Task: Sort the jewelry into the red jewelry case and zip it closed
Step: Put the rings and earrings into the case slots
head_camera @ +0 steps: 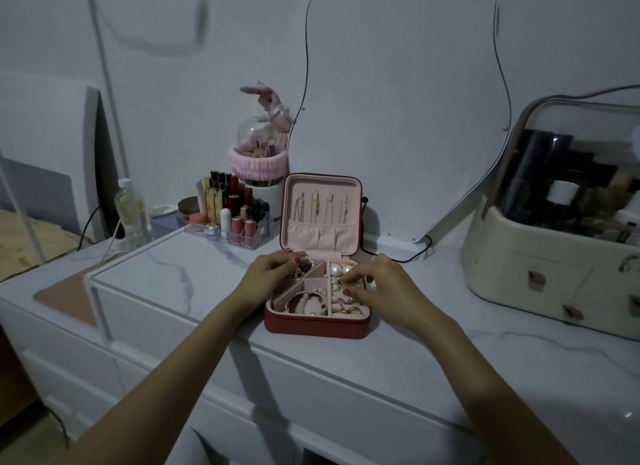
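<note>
White marbled counter carries the red jewelry case, lid up, at its front edge. Sorting looks nearly done (bracelets, pearls and rings already sit in compartments). Left hand curls over the rear-left compartment's beads; right hand pinches something small among the earrings. Next probably comes closing and zipping.

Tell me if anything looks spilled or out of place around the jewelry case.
Nothing stands out. The case sits open and level on the dresser, jewelry is in its compartments, necklaces hang straight in the lid, and both hands are over the tray.
</note>
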